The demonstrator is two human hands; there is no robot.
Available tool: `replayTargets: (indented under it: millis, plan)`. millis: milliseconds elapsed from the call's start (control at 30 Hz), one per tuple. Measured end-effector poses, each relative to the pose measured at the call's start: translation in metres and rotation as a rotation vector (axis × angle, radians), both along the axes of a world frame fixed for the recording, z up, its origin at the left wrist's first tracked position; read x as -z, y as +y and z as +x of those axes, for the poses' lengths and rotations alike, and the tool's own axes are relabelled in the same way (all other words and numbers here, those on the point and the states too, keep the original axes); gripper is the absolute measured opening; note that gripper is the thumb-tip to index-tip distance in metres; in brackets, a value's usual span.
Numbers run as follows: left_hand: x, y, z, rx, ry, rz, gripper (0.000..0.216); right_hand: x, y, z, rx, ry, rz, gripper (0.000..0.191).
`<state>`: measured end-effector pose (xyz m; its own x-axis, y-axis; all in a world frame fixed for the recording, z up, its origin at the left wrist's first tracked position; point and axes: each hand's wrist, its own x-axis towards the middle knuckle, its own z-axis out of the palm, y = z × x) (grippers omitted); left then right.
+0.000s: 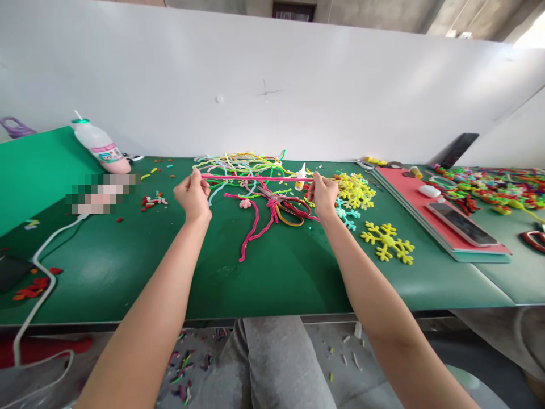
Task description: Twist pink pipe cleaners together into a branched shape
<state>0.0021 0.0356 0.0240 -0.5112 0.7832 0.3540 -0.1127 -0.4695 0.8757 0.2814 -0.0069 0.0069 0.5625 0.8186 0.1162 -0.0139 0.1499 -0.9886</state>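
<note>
A pink pipe cleaner (259, 178) is stretched straight between my two hands above the green table (272, 278). My left hand (193, 197) pinches its left end and my right hand (322, 195) pinches its right end, both closed. Under it lies a tangle of coloured pipe cleaners (242, 165), a bent dark pink one (255, 227) and scissors with yellow and red handles (289, 211). A small glue bottle (300, 178) stands just behind the stretched piece.
Yellow snowflake shapes (387, 242) and a pile of them (355, 191) lie to the right, with teal ones (347, 216). A phone (462, 223) rests on a red mat. A tipped bottle (102, 149), a white cable (38, 267) and scraps sit left.
</note>
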Motion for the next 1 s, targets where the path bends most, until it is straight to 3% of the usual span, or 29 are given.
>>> replayTargets:
  millis: [133, 367, 567, 767, 900, 1000]
  plan:
    - [-0.007, -0.004, 0.004, 0.178, -0.179, 0.003, 0.032, 0.003, 0.002, -0.007, 0.034, 0.196, -0.023, 0.045]
    - [-0.003, -0.001, -0.001, 0.181, -0.387, -0.295, 0.031, -0.002, 0.0, -0.017, -0.042, 0.228, 0.069, 0.044]
    - [-0.006, -0.003, 0.003, 0.23, -0.375, -0.159, 0.03, 0.01, 0.004, -0.01, -0.011, 0.239, -0.001, 0.043]
    - [-0.004, -0.006, 0.003, 0.545, -0.657, -0.307, 0.024, 0.008, 0.001, -0.005, -0.229, 0.482, 0.117, 0.031]
    - [-0.002, -0.008, 0.007, 0.623, -0.78, -0.277, 0.026, 0.004, -0.001, -0.002, -0.385, 0.69, 0.212, 0.022]
    - [-0.001, -0.008, 0.008, 0.627, -0.738, -0.225, 0.024, 0.004, -0.001, 0.0, -0.439, 0.731, 0.238, 0.017]
